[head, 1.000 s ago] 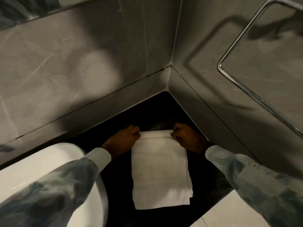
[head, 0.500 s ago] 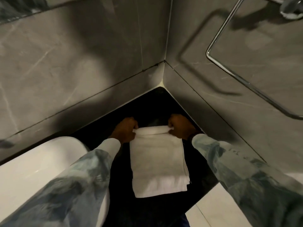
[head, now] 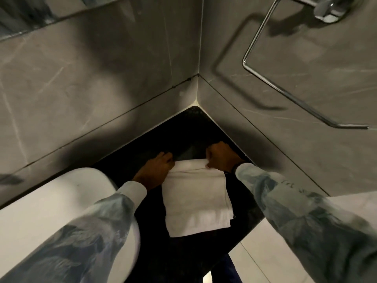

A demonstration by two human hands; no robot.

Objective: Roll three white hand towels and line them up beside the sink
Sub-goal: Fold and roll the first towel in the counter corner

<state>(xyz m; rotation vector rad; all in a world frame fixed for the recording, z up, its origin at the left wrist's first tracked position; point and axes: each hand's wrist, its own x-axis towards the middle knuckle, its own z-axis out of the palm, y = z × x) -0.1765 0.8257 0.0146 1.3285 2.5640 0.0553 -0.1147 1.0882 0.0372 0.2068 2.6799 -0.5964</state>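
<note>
One folded white hand towel (head: 196, 203) lies flat on the black counter (head: 183, 131) in the corner, just right of the white sink (head: 47, 211). Its far edge is curled over into a thin roll. My left hand (head: 158, 167) grips the left end of that roll and my right hand (head: 221, 158) grips the right end. The near edge of the towel lies loose towards me. No other towel is in view.
Grey marble walls meet in a corner (head: 197, 94) right behind the counter. A chrome towel rail (head: 285, 94) juts from the right wall above my right arm. Pale floor tiles (head: 271, 252) show beyond the counter's near right edge.
The towel's far edge has been turned over into a thicker roll, which has moved a little towards me with both hands. My head has tilted up, showing more wall and rail.
</note>
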